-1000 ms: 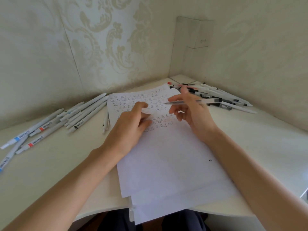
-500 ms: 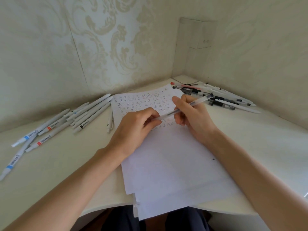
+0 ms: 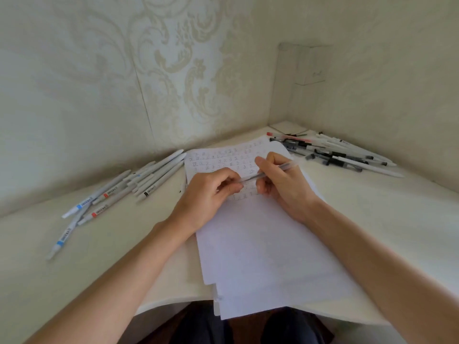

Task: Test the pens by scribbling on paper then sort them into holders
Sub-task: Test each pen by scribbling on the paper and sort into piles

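A pale desk (image 3: pixel 397 232) is set into a corner between two walls. The left wall (image 3: pixel 74 95) is covered with cream wallpaper, on which a large floral ornament (image 3: pixel 188 70) is printed. The right wall (image 3: pixel 397 70) is plainer. Dark trousers (image 3: pixel 198 326) are seen under the curved front edge of the desk.

Soft, even daylight, faint shadows, slight overall blur, and wide-angle bending at the edges.

A stack of white paper sheets (image 3: pixel 260 244) lay on the pale corner bench (image 3: pixel 385 219), with white plastic pens (image 3: pixel 149 180) left of it and a heap of clear and white pens (image 3: pixel 335 155) behind it to the right. Over the stack, the left hand (image 3: pixel 206 194) and the right hand (image 3: pixel 285 187) held a clear thin pen (image 3: pixel 269 173).
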Tool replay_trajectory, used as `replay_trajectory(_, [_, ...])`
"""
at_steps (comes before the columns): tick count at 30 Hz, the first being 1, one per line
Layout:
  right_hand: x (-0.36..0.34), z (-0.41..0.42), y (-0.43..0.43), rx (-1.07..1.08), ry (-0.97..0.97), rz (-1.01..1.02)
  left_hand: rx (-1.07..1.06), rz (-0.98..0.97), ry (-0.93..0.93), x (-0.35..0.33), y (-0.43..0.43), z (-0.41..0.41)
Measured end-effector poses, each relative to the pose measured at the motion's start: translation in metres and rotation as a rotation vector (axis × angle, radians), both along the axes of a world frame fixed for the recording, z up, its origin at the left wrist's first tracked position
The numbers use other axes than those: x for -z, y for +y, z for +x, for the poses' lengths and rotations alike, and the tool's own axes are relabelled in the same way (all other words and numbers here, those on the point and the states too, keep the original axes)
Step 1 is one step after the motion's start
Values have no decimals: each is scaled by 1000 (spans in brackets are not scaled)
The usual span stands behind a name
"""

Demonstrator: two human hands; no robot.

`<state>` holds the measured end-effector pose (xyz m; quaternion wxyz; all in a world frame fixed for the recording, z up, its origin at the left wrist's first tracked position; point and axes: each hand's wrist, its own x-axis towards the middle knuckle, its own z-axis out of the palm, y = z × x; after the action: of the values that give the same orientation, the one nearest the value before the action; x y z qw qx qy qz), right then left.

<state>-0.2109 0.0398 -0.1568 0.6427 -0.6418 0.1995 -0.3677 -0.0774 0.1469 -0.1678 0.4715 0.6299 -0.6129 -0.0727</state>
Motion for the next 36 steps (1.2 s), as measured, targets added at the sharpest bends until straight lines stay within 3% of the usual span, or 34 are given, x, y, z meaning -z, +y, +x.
replay_trajectory(3, [-4, -1, 2, -84, -16, 64, -119, -100, -67, -4, -2, 16])
replay_trajectory(8, [-13, -15, -10, 71, -80, 78, -687, -231, -91, -4, 14, 74])
replay_trajectory(11, [-14, -20, -17, 188, -58, 7, -954, -116, -118, -2, 26, 94])
replay_trajectory(15, [-9, -21, -18, 278, 83, -163, -1090, 180, -220, -1, 23, 87])
replay_trajectory(19, [-4, -23, -22, 369, 344, -383, -883, 66, -273, -3, 13, 69])
replay_trajectory(23, [-3, -45, -57, 746, 710, -778, -434, 7, -368, 4, -5, 35])
replay_trajectory(26, [6, -69, -87, 852, 918, -672, -210, 68, -395, 10, -12, 18])
replay_trajectory(29, [16, -75, -95, 782, 958, -615, -84, 124, -391, 15, -14, 8])
replay_trajectory(36, [18, -60, -88, 686, 1119, -677, -32, 237, -413, 21, -15, 8])
